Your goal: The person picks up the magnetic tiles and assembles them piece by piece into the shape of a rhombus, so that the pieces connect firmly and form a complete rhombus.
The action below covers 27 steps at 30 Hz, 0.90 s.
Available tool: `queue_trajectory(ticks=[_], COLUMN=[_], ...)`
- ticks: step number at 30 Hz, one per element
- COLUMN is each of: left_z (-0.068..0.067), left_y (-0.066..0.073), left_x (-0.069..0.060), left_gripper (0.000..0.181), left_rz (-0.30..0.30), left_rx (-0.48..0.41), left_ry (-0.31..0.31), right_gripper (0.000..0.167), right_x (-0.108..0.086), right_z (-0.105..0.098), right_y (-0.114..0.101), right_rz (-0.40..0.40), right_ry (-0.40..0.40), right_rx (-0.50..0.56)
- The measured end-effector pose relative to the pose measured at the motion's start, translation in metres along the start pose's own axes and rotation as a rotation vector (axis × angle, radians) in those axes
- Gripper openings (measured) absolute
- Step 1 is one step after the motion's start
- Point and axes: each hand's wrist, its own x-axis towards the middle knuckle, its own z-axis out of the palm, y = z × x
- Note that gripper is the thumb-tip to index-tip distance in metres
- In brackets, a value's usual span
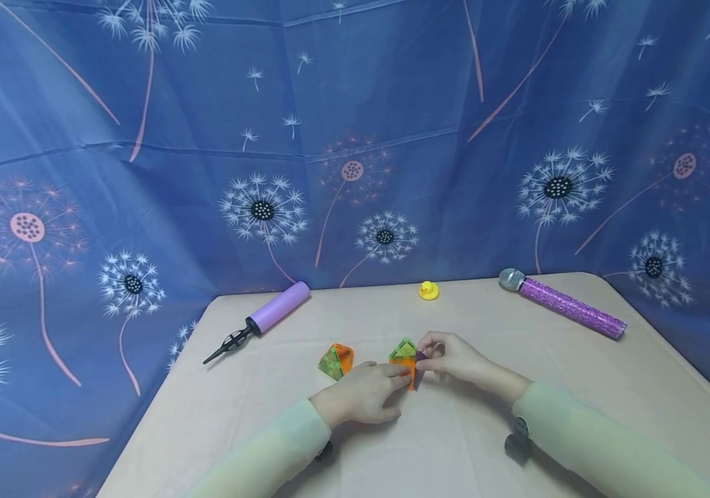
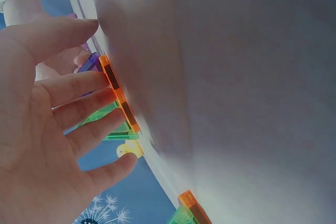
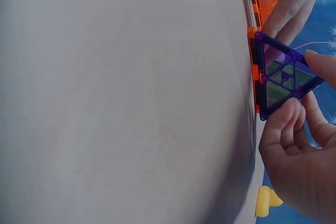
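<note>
A purple triangular magnetic tile point(image 3: 285, 76) stands upright along one edge of an orange tile point(image 2: 119, 95) lying on the table. Its edges are pinched between the thumb and fingers of my right hand point(image 1: 457, 356). My left hand point(image 1: 367, 391) rests its extended fingertips on the orange tile. Beyond those fingers, a green tile point(image 1: 406, 345) rises at the far edge of the orange one. Left of this group sits a separate piece of green and orange tiles point(image 1: 336, 361), partly behind my left hand in the head view.
A purple hand pump point(image 1: 279, 308) with a black nozzle lies at the back left of the table point(image 1: 454, 449). The yellow rubber duck point(image 1: 429, 290) is at the back middle. At the back right lies a glittery purple microphone point(image 1: 569, 306). Behind hangs a blue dandelion-print cloth point(image 1: 442, 180).
</note>
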Motion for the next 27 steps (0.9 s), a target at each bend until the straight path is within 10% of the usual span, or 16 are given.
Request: queue_trajectory(ticks=[27], left_z=[0.0005], left_y=[-0.0008], left_x=[-0.0001], left_gripper=[0.06], left_rz=[0.001], left_rx=[0.008], left_ry=[-0.005], right_gripper=[0.028], right_x=[0.0063], right_z=[0.0087], right_y=[0.0014], right_rz=[0.041], right_ry=[0.093], right_rx=[-0.052])
